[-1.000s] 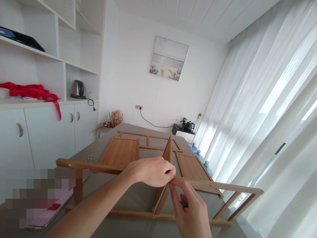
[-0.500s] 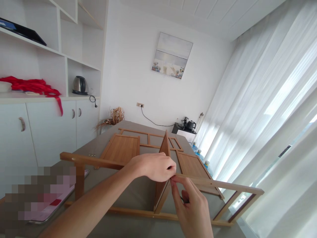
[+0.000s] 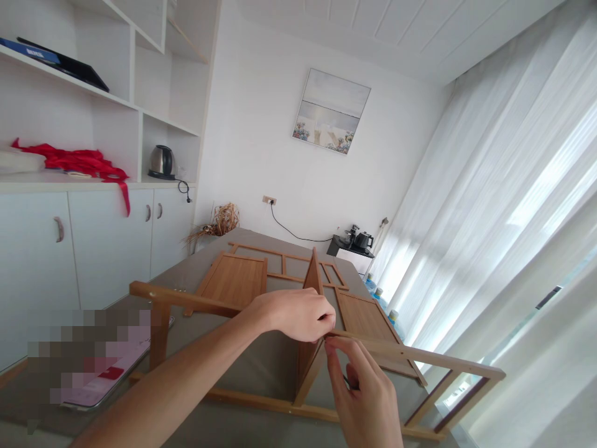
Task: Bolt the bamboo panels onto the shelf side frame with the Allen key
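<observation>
1. Upright panel (image 3: 313, 277), head view: its far tip has swung leftward relative to the hands over the last second. The whole room has also slid rightward in the picture, which suggests a slight turn of the head.

2. Left hand (image 3: 296, 316), same view: curled closed over the upper long rail of the wooden frame (image 3: 448, 360), where the upright panel meets it. The panel rises just beyond the knuckles.

3. Right hand (image 3: 366, 392): thumb and forefinger nearly together, touching the rail just beside the left hand. Whether they pinch a small part cannot be told; a dark sliver among the curled fingers is too small to identify.

4. Significance: both hands have stayed at the same joint while the panel shifted, so the change reads as an adjustment of its angle there, not a move to another joint.

5. Surroundings, on the tabletop (image 3: 261, 366): one flat panel (image 3: 236, 277) lies beyond and left of the left hand; another board (image 3: 366, 314) lies beyond the right hand.
</observation>
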The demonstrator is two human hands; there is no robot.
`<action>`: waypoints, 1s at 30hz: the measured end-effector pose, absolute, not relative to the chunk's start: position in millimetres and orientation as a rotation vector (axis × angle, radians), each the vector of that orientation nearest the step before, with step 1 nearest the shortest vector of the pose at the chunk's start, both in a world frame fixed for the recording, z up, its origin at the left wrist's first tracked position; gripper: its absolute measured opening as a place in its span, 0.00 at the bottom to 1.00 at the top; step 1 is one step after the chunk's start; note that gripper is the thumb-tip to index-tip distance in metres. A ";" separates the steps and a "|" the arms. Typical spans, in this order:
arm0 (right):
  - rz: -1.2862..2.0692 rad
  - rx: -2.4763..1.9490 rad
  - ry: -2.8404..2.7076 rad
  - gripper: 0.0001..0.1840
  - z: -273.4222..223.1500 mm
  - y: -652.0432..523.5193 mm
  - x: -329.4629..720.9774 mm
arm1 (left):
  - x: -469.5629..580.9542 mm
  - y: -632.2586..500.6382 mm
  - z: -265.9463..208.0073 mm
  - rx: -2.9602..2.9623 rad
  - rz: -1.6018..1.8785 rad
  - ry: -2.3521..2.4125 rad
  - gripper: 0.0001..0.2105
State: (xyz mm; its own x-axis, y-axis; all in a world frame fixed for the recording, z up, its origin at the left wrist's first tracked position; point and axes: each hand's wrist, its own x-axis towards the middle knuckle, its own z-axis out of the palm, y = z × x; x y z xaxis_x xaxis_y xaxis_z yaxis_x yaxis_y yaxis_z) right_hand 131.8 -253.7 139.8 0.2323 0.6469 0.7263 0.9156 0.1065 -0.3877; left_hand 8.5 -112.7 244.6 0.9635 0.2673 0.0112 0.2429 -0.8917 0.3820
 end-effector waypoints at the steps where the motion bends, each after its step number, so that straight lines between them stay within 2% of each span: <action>1: -0.370 -1.617 -1.485 0.14 139.9 -253.8 131.9 | 9.1 -112.4 244.5 2.729 0.086 0.363 0.13; 12: -0.372 -1.595 -1.479 0.14 142.8 -255.4 130.4 | 11.4 -108.7 244.7 2.696 0.012 0.316 0.14; 21: -0.400 -1.608 -1.495 0.16 145.3 -254.5 131.0 | 9.7 -109.3 245.0 2.637 0.011 0.382 0.11; 30: -0.400 -1.620 -1.491 0.16 146.3 -253.4 131.4 | 2.8 -104.9 240.0 2.681 0.237 0.389 0.14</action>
